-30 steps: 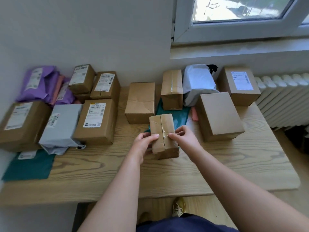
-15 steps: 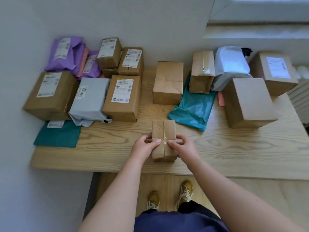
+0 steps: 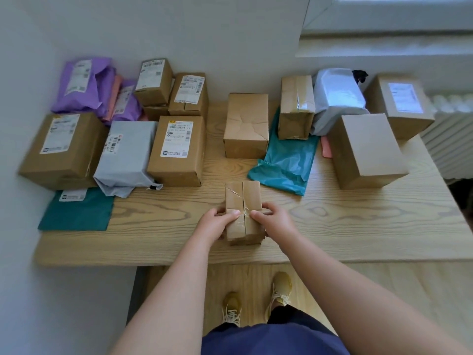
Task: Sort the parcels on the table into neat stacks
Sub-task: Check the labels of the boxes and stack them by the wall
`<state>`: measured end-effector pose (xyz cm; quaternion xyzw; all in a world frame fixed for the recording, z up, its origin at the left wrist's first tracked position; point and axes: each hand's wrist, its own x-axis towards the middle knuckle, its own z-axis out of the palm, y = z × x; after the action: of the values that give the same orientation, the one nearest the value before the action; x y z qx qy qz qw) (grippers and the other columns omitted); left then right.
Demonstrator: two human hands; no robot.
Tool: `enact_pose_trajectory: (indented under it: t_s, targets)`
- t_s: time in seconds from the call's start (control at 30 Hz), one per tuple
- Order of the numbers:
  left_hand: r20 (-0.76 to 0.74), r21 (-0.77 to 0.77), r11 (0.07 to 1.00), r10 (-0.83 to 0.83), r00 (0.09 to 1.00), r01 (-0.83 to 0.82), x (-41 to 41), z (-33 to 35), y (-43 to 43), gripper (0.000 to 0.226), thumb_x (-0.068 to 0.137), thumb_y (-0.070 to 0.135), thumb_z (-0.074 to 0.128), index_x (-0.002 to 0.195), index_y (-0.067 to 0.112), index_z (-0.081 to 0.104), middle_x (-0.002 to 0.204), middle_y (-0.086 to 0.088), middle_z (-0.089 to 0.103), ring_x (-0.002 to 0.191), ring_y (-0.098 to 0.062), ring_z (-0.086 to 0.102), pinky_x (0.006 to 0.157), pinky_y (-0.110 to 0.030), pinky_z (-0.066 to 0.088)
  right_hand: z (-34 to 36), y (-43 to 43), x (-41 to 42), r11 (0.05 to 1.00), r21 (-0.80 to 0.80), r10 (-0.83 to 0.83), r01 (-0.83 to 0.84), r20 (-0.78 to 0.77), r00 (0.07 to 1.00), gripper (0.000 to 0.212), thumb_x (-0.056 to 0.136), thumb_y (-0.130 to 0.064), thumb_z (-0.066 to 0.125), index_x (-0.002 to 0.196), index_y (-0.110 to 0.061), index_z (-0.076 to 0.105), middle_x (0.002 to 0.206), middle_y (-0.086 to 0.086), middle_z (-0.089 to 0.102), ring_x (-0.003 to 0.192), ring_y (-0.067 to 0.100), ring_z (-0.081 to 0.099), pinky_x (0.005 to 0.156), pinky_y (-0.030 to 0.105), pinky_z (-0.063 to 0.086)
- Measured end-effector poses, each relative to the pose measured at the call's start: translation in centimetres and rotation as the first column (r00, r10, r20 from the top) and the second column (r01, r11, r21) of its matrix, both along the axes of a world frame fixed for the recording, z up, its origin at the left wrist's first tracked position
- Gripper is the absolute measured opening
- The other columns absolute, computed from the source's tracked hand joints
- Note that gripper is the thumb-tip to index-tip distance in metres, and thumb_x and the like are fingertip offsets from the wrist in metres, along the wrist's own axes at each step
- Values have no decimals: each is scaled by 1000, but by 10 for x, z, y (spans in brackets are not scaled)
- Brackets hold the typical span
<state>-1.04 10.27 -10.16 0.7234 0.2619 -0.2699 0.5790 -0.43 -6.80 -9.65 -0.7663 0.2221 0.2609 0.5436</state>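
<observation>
A small taped brown box (image 3: 242, 198) sits near the front edge of the wooden table (image 3: 358, 226). My left hand (image 3: 217, 224) grips its left side with the thumb on top, and my right hand (image 3: 272, 221) grips its right side. Behind it lie a plain brown box (image 3: 246, 125), a teal mailer (image 3: 286, 162) and a taller taped box (image 3: 295, 107). On the left stand labelled brown boxes (image 3: 176, 149), a grey mailer (image 3: 125, 156) and purple mailers (image 3: 87, 85).
A large plain box (image 3: 366, 149), a labelled box (image 3: 401, 103) and a white-grey bag (image 3: 337, 98) fill the right rear. A dark green mailer (image 3: 76, 211) lies front left. The wall bounds the left and back, and a radiator (image 3: 453, 139) stands to the right.
The small box came down from a raised, tilted hold and now rests on the table near the front edge, both hands still on it. The camera tilted downward.
</observation>
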Motion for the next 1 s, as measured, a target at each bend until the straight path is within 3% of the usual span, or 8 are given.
enact_pose_trajectory:
  t_s: [0.1, 0.2, 0.27, 0.33, 0.43, 0.57, 0.73, 1.0]
  targets:
    - [-131, -121, 992, -46, 990, 30, -11, -4, -3, 79, 78, 79, 54, 139, 28, 53, 136, 6, 59, 125, -20, 54, 112, -46, 39, 0, -7, -3, 995, 94, -31, 35, -37, 999, 44, 95, -31, 65, 137, -23, 55, 119, 3, 66, 106, 20, 64, 96, 45, 55]
    - [-185, -214, 963, 125, 975, -164, -14, -12, -3, 104, 62, 96, 45, 143, 31, 49, 139, 3, 59, 130, -22, 52, 115, -51, 34, 1, -12, -4, 983, 170, -51, 64, -80, 996, 42, 99, -27, 58, 141, -23, 52, 125, 4, 63, 107, 20, 63, 86, 38, 56]
    - [-152, -172, 949, 241, 959, -266, -14, -11, 0, 93, 62, 84, 65, 133, 23, 54, 130, -3, 64, 120, -23, 59, 110, -51, 40, 0, -12, -6, 972, 216, -76, 97, -100, 992, 40, 101, -24, 53, 141, -23, 51, 123, 3, 64, 106, 20, 63, 80, 36, 55]
    - [-77, -115, 934, 331, 941, -338, -11, -6, 4, 58, 76, 45, 81, 118, 14, 55, 116, -9, 69, 105, -23, 65, 99, -44, 50, -1, -10, -6, 966, 210, -130, 149, -103, 986, 43, 102, -19, 52, 144, -24, 47, 122, 3, 64, 105, 19, 63, 84, 39, 56]
    - [8, -60, 919, 391, 920, -390, -5, -4, 4, 43, 80, 11, 80, 114, 10, 54, 103, -6, 67, 84, -15, 66, 68, -27, 52, 1, -5, -6, 953, 196, -212, 230, -109, 971, 53, 101, -21, 56, 150, -27, 38, 126, 1, 58, 102, 18, 60, 90, 41, 54]
    - [38, -27, 962, 271, 962, -271, -2, -11, -6, 42, 78, 10, 81, 115, 9, 60, 107, -8, 72, 90, -22, 71, 72, -32, 55, 0, -4, -6, 979, 170, -96, 114, -110, 989, 42, 101, -42, 53, 140, -28, 50, 129, -8, 57, 110, 18, 54, 86, 35, 45]
    - [60, 49, 979, 194, 979, -197, 1, -16, -14, 45, 76, 18, 83, 116, 11, 64, 107, -6, 74, 95, -23, 71, 89, -46, 57, -13, -12, -5, 984, 165, -55, 71, -99, 994, 44, 99, -30, 59, 141, -28, 50, 122, -2, 66, 107, 16, 63, 85, 35, 54]
    - [33, 49, 991, 120, 992, -122, 6, -14, -13, 41, 86, 21, 75, 124, 12, 63, 116, -3, 71, 101, -20, 69, 95, -40, 54, -7, -12, -2, 996, 86, -14, 22, -93, 996, 55, 100, -36, 56, 151, -26, 38, 142, 1, 54, 109, 16, 53, 80, 32, 44]
